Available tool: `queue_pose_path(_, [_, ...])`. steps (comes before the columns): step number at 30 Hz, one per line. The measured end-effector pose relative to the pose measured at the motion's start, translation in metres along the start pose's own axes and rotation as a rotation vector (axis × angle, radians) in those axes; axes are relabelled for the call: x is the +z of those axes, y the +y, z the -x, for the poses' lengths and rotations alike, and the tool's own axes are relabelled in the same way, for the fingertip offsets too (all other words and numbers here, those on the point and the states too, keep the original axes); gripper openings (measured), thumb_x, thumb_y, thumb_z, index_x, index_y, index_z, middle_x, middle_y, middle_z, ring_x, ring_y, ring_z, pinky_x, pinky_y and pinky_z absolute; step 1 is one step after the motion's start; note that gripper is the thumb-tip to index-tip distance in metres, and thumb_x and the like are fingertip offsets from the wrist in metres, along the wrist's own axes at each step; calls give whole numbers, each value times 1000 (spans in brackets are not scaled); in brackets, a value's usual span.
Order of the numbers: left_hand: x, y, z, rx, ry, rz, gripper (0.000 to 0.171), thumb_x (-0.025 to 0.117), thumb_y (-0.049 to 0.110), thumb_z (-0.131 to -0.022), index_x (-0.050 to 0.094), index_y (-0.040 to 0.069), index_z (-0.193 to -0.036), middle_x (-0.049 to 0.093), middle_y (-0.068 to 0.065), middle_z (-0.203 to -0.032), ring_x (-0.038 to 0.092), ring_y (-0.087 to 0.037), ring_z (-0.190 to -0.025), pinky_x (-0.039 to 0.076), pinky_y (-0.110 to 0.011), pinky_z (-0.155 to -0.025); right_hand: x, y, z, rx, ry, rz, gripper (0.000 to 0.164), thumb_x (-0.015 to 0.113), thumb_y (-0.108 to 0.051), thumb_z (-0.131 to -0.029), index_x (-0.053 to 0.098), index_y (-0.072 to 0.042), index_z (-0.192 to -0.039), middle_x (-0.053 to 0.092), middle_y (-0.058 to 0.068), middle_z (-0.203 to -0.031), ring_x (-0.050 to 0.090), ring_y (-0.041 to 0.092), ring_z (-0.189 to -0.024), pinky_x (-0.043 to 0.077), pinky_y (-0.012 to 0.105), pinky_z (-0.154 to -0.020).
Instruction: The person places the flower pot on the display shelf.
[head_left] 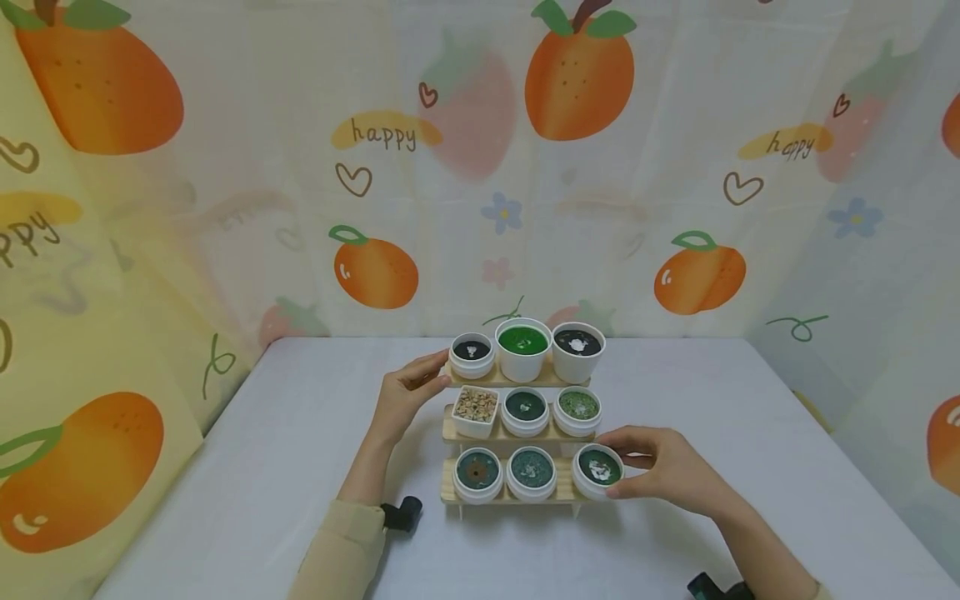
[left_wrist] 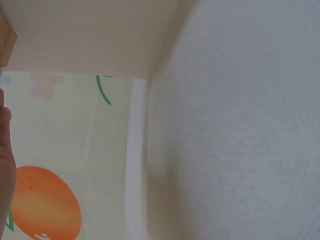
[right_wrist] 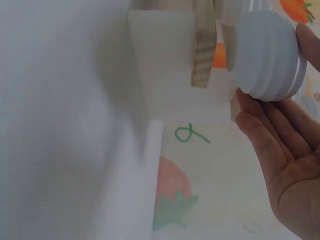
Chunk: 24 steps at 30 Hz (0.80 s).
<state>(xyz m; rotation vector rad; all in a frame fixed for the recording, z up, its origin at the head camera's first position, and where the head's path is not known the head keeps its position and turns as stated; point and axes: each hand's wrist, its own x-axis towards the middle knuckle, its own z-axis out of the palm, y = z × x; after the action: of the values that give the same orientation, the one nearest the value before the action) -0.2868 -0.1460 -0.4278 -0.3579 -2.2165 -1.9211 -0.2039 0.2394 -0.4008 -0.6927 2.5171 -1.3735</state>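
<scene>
A three-tier display stand (head_left: 447, 485) of pale wooden boards on white supports carries small white pots. My left hand (head_left: 401, 402) is at the left end of its top board, fingertips beside the small white pot (head_left: 472, 358) there. In the left wrist view a corner of a board (left_wrist: 6, 42) shows, and only the edge of that hand. My right hand (head_left: 670, 468) pinches a round white pot (head_left: 599, 469) with dark green, white-flecked contents at the right of the lowest tier, thumb in front, fingers behind. The right wrist view shows a gap between the held pot (right_wrist: 267, 55) and the board end (right_wrist: 202, 65).
Two taller cups, one with green contents (head_left: 522, 340) and one dark (head_left: 577, 342), stand on the top tier. A square pot (head_left: 476, 406) of tan bits and two round pots fill the middle tier. A white tabletop (head_left: 300, 433) lies beneath; a fruit-print cloth (head_left: 465, 250) hangs behind.
</scene>
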Motion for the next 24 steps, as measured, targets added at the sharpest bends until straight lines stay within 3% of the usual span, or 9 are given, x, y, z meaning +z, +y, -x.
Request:
queue_pose_path(18, [0, -2, 0, -6, -5, -12, 43, 75, 20, -88, 66, 13, -130, 63, -9, -138, 58, 7, -118, 48, -14, -105, 17, 1, -3, -11, 7, 13, 56, 88, -31, -72, 68, -11, -121, 70, 9, -123, 64, -1, -111, 58, 33, -97])
queue_pose_path(24, [0, -2, -1, 27, -4, 26, 43, 75, 16, -88, 66, 9, -129, 67, 4, -131, 59, 4, -118, 49, -13, -104, 18, 1, -4, -9, 24, 22, 57, 88, -32, -72, 68, -11, -121, 70, 9, -123, 64, 2, -113, 58, 34, -97])
